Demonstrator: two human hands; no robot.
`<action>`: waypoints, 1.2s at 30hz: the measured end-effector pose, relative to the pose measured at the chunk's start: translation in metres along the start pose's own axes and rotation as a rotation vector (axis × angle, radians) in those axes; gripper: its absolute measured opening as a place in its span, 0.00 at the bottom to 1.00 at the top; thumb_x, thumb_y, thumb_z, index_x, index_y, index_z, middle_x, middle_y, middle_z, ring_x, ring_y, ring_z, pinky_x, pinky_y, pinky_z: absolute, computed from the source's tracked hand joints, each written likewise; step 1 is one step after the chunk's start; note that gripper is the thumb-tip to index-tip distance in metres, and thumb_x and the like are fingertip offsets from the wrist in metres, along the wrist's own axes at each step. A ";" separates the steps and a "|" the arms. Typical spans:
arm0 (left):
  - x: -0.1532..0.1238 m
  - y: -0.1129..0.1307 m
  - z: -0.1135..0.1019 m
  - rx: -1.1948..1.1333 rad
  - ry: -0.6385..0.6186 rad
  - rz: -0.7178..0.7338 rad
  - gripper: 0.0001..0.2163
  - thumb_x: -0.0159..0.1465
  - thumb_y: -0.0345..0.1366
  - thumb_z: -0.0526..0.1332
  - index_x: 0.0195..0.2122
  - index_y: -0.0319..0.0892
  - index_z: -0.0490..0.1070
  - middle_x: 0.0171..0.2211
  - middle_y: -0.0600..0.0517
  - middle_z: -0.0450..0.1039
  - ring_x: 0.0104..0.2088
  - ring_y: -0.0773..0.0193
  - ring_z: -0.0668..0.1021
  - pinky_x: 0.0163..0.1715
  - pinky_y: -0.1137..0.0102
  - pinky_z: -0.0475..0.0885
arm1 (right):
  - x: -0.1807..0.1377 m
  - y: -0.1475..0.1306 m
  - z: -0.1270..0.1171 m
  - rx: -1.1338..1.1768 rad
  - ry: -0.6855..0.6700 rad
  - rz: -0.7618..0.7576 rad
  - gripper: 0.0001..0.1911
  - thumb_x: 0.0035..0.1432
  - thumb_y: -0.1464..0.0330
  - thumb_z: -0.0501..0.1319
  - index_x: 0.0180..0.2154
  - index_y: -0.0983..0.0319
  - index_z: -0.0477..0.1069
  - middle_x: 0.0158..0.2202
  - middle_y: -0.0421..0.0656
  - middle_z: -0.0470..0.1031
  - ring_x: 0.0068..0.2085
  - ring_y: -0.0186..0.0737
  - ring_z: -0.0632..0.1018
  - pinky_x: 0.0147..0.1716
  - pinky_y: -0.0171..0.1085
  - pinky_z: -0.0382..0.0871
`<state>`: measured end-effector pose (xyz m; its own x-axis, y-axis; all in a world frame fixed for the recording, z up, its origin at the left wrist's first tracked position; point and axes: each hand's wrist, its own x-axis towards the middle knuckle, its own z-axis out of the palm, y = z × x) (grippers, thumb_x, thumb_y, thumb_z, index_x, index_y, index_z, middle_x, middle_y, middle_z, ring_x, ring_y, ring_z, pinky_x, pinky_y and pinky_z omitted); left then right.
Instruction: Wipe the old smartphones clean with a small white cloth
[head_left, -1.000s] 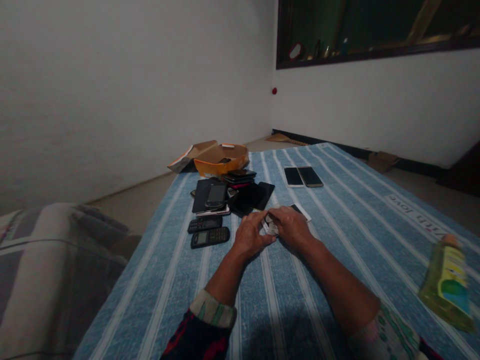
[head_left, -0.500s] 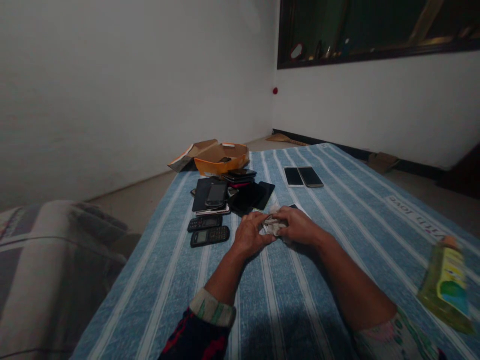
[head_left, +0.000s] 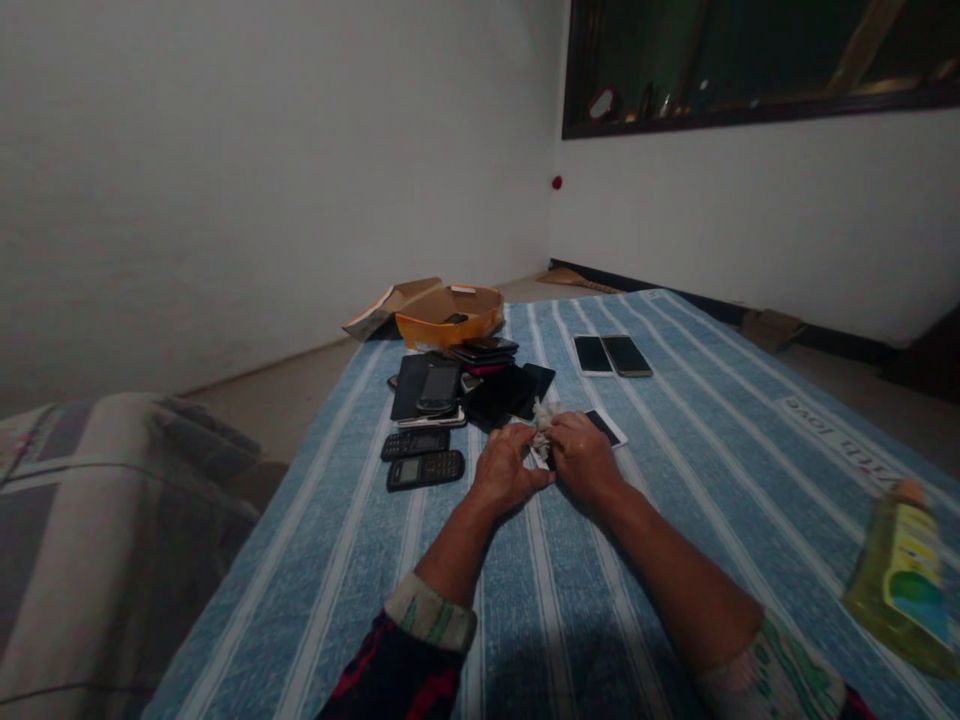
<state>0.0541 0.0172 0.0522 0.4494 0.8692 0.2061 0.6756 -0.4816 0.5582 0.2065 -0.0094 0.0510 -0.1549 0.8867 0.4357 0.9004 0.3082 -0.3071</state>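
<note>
A white smartphone with a dark screen lies crosswise on the striped cloth, partly covered by my hands. Around its left end, my left hand is closed, thumb along the near edge. My right hand pinches a crumpled whitish cloth or tissue and presses it onto the phone's screen near my left fingers. Just left of my hands sit two black keypad phones, side by side. Beyond my fingers is a pile of dark phones, some overlapping.
An open orange cardboard box stands at the far left end of the blue striped cloth. Two smartphones lie side by side farther back on the right. A bottle of yellow-green liquid is at the right edge.
My right hand has slid a little left along the phone with the crumpled cloth, uncovering more of the phone's right end. My left hand keeps its hold.
</note>
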 end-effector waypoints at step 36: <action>0.002 -0.006 0.002 0.040 0.024 -0.035 0.31 0.49 0.33 0.71 0.56 0.41 0.68 0.53 0.45 0.74 0.52 0.47 0.75 0.54 0.57 0.69 | 0.002 -0.012 -0.006 -0.121 -0.212 -0.017 0.14 0.66 0.71 0.54 0.44 0.67 0.77 0.46 0.52 0.75 0.51 0.49 0.71 0.50 0.43 0.63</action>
<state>0.0517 0.0220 0.0479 0.4110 0.8880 0.2063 0.7136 -0.4542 0.5334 0.1978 -0.0134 0.0607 -0.2408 0.9382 0.2487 0.9371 0.2914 -0.1920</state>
